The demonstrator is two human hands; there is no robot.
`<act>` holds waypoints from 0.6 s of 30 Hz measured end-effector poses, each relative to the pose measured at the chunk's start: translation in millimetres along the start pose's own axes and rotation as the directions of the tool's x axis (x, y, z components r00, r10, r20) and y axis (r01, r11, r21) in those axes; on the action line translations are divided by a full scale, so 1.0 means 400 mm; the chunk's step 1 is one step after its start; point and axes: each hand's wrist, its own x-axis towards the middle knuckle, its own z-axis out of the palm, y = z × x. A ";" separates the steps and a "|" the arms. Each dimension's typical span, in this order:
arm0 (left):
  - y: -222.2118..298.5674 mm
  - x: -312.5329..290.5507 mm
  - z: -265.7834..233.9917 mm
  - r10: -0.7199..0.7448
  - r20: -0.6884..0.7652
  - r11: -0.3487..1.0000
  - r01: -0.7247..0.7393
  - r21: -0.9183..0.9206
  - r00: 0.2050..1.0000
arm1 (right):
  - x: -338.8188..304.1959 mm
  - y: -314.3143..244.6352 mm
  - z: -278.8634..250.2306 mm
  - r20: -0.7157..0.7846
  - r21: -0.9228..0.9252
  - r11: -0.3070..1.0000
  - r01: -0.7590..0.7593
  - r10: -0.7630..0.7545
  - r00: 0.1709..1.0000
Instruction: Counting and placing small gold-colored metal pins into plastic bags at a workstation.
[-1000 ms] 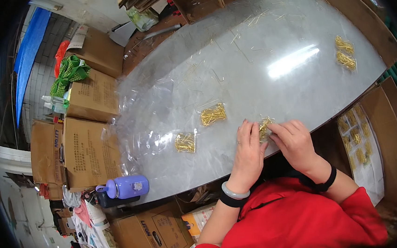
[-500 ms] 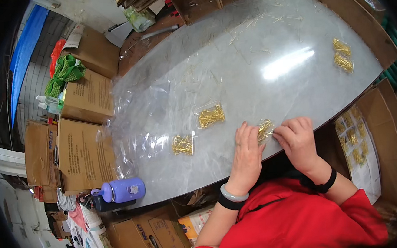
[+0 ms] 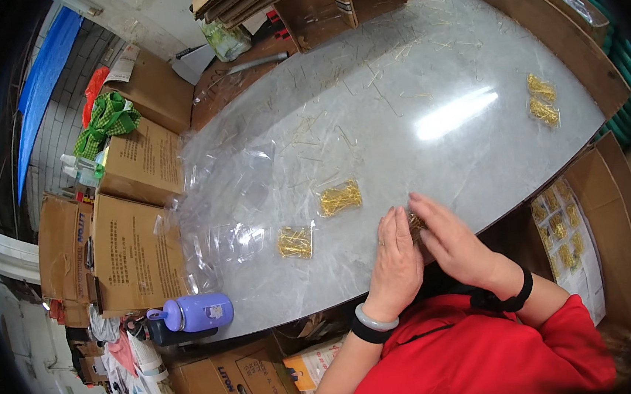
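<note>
My left hand (image 3: 395, 261) and my right hand (image 3: 459, 246) meet near the table's front edge, fingers stretched out and close together. Between them they press a small bundle of gold wire hooks (image 3: 415, 224), mostly hidden by the fingers; whether a bag wraps it I cannot tell. To the left lie two clear packets filled with gold wire hooks, one packet (image 3: 340, 198) farther off and another packet (image 3: 295, 242) nearer. Two more filled packets lie together at the table's right, a far packet (image 3: 541, 87) and a near packet (image 3: 544, 113).
Loose wire hooks (image 3: 377, 88) are scattered over the grey table (image 3: 371, 148). Clear plastic bags (image 3: 222, 238) spread along its left side. A purple bottle (image 3: 200, 312) stands at the near left corner. An open carton (image 3: 613, 207) with filled packets (image 3: 561, 233) sits below the right edge.
My right hand has moved left and its fingers have straightened beside my left hand. The bundle, plainly visible before, is now mostly covered. The view has shifted slightly.
</note>
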 end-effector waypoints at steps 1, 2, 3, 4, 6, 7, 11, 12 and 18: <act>0.001 -0.003 -0.001 -0.020 0.011 1.000 0.020 -0.006 1.000 | 0.006 0.001 -0.006 -0.027 0.017 0.999 -0.045 0.046 0.999; -0.003 -0.006 0.000 -0.022 0.020 1.000 0.022 -0.008 1.000 | 0.018 -0.007 -0.016 -0.052 -0.130 0.991 -0.025 0.019 0.998; -0.003 -0.006 -0.001 -0.024 0.017 1.000 0.024 -0.008 1.000 | 0.022 -0.002 -0.015 -0.049 -0.130 0.991 -0.022 0.016 0.999; 0.000 -0.004 -0.003 -0.023 0.016 1.000 0.023 0.002 1.000 | 0.023 0.003 -0.015 0.043 -0.184 0.981 0.056 -0.049 0.998; 0.002 -0.003 -0.005 -0.019 0.016 1.000 0.019 0.013 1.000 | 0.018 0.006 -0.017 0.134 -0.230 0.964 0.137 -0.108 0.985; 0.002 -0.002 -0.005 -0.026 0.017 0.999 0.026 0.034 1.000 | 0.011 0.005 -0.018 0.107 -0.086 0.996 0.006 0.003 0.994; 0.014 -0.003 -0.015 -0.065 0.016 0.998 0.065 0.003 0.998 | 0.014 -0.003 -0.010 0.065 -0.188 0.975 0.116 -0.106 0.992; 0.011 -0.006 -0.016 -0.058 0.016 0.998 0.058 0.012 0.998 | 0.024 -0.008 -0.011 0.091 -0.202 0.959 0.200 -0.185 0.978; 0.002 -0.006 -0.024 -0.095 -0.007 0.979 0.092 -0.180 0.995 | 0.021 0.000 -0.039 0.241 -0.257 0.964 0.061 0.002 0.971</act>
